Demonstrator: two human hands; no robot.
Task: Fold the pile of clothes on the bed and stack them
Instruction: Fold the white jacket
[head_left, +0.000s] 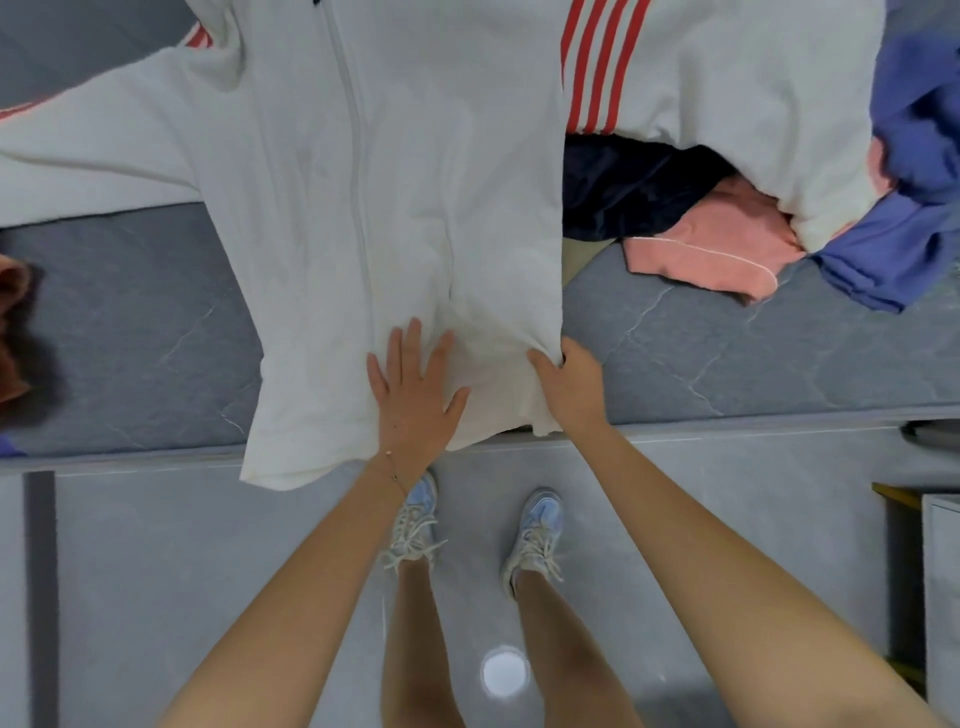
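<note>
Pinning the white zip jacket (405, 182) to the grey mattress (727, 338) at centre, the left hand (415, 387) lies flat with fingers spread while the right hand (571, 384) pinches the hem corner at 3 o'clock. I judge this smooths it for folding. Its striped sleeve drapes over the pile (711, 234) at 2 o'clock, hiding much, and the collar is cut off at 12.

- white jacket (405, 182) runs off the top edge
- navy garment (623, 192) mostly buried under it
- right hand (571, 387): fingertips lost in fabric
- orange cloth (13, 332) chopped by left edge
</note>
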